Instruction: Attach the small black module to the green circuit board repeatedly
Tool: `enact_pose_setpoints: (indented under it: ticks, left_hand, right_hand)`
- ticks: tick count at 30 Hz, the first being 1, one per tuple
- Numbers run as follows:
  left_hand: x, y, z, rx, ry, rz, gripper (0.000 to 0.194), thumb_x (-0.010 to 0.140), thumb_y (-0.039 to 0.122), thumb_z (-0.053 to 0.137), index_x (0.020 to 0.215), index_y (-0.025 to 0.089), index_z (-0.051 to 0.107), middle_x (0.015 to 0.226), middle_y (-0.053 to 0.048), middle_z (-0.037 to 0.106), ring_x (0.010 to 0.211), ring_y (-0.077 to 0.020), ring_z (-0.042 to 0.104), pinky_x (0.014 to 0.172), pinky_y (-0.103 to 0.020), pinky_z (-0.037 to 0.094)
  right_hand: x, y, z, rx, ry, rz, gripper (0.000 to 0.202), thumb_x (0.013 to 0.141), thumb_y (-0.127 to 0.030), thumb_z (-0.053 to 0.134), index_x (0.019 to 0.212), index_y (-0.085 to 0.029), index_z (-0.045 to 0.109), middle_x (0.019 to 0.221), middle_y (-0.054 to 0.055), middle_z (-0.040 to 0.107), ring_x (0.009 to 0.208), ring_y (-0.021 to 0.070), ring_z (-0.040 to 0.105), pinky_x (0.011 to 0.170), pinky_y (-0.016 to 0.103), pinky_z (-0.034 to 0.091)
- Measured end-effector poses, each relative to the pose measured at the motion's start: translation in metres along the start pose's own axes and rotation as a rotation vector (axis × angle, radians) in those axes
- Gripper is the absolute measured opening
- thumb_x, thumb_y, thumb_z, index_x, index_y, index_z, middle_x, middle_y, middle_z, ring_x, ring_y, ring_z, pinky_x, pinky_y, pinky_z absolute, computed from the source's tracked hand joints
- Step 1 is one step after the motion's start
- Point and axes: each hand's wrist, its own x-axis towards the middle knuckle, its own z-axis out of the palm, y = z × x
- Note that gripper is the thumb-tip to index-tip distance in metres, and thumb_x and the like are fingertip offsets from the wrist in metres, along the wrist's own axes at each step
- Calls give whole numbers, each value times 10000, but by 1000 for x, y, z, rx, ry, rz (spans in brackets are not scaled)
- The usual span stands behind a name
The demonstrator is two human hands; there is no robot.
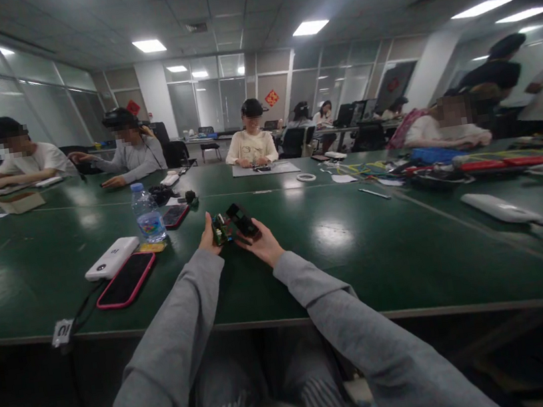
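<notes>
My left hand (209,236) holds a small green circuit board (221,229) with tiny parts on it, thumb upright along its left side. My right hand (263,242) grips a black rectangular device (242,220), tilted, with a greyish screen or panel on its face. The two pieces are close together above the green table (283,289); whether thin wires join them is too small to tell. Fingers of my right hand reach under the device towards the board.
Left of my hands are a water bottle (148,214), a white power bank (112,257) and a pink-edged phone (127,279). A white ring (306,177) and a pen (374,194) lie further off. People sit around the table.
</notes>
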Motion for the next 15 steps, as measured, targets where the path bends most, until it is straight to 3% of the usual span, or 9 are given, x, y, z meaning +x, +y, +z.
enact_pose_setpoints:
  ticks: [4, 8, 15]
  left_hand:
    - [3, -3, -2, -87, -41, 50, 548, 829, 607, 398, 975, 121, 607, 800, -90, 670, 752, -165, 659, 678, -275, 525]
    - [3, -5, -1, -40, -7, 37, 515, 831, 588, 421, 910, 124, 628, 689, -66, 658, 636, -151, 646, 603, -246, 520]
    - [10, -11, 1, 58, -22, 39, 546, 832, 589, 403, 938, 107, 636, 718, -93, 661, 621, -169, 640, 578, -267, 515]
  right_hand:
    - [4, 6, -1, -60, 49, -42, 371, 717, -389, 651, 995, -227, 466, 977, 29, 555, 884, 183, 582, 735, 427, 540]
    - [9, 16, 1, -127, 65, -104, 494, 669, -345, 704, 1085, -264, 449, 1040, 15, 543, 872, 158, 585, 677, 340, 554]
    - [6, 34, 10, -391, -58, -175, 610, 681, -363, 719, 1187, -265, 393, 975, 19, 548, 855, 142, 592, 666, 283, 556]
